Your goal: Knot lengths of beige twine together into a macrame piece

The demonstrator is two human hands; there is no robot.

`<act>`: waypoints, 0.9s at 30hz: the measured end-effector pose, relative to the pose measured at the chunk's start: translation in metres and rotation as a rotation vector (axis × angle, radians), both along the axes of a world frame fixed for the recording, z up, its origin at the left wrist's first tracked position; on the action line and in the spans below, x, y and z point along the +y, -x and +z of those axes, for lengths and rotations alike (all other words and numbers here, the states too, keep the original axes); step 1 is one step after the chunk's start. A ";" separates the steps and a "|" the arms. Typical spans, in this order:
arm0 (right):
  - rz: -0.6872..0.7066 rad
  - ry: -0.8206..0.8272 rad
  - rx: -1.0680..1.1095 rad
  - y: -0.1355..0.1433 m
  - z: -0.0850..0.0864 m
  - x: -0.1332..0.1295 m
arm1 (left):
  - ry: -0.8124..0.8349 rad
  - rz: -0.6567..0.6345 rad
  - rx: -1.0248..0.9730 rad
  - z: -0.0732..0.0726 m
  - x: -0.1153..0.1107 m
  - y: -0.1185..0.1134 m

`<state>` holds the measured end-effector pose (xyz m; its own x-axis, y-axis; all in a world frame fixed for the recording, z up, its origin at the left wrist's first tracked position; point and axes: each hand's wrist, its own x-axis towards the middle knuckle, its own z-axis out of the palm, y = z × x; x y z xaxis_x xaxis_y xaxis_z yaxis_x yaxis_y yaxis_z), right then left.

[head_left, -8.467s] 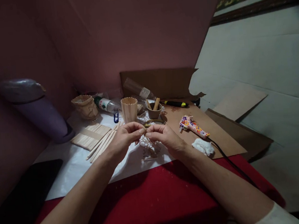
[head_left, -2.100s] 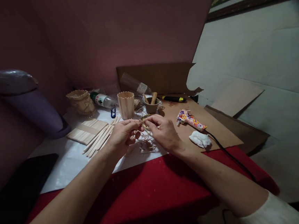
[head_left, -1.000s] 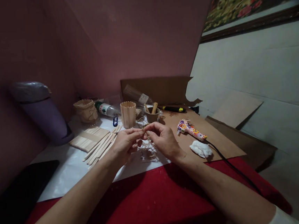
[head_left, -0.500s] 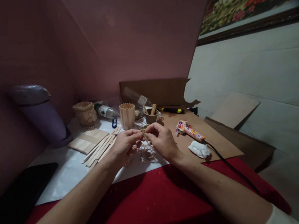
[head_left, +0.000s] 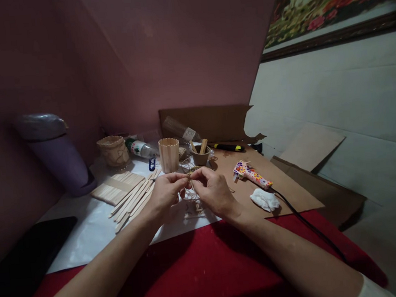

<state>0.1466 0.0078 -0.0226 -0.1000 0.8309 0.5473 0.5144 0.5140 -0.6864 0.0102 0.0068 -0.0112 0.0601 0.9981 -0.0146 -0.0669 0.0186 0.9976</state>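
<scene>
My left hand and my right hand meet fingertip to fingertip over the white sheet. Both are closed in a pinch on thin tan twine, which hangs in loose loops below and between them; the fingers partly hide the pinched bit. A small frame-like piece lies under the loops, too dim to make out fully. Just beyond the hands stands a cup made of craft sticks. Loose craft sticks lie left of my left hand, beside a banded bundle of sticks.
On the cardboard at right are a flower-patterned glue gun with its black cord, a crumpled white tissue and a yellow-black cutter. Behind stand a small pot, plastic bottles and a twine-wrapped pot. A purple container leans left.
My hands have shifted slightly, fingertips still together on the twine. The loops hanging below have moved a little. Everything else sits where it was, apart from a slight shift of the view.
</scene>
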 end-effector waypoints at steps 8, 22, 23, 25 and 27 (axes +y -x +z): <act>-0.027 -0.068 -0.080 0.000 -0.001 0.001 | 0.035 0.004 0.003 0.001 -0.001 -0.002; 0.029 -0.046 0.013 0.000 0.000 -0.002 | 0.031 -0.021 -0.043 -0.001 0.000 0.001; 0.031 -0.048 0.024 -0.001 0.000 -0.003 | 0.027 -0.025 -0.050 -0.001 0.000 0.001; 0.038 -0.050 0.044 -0.001 0.001 -0.003 | 0.024 -0.032 -0.072 -0.001 0.000 0.001; 0.038 -0.046 0.056 -0.001 0.002 -0.002 | 0.024 -0.032 -0.081 -0.001 -0.001 0.001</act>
<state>0.1481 0.0053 -0.0210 -0.0992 0.8009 0.5906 0.4553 0.5643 -0.6887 0.0090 0.0061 -0.0120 0.0935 0.9951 -0.0326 -0.1467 0.0462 0.9881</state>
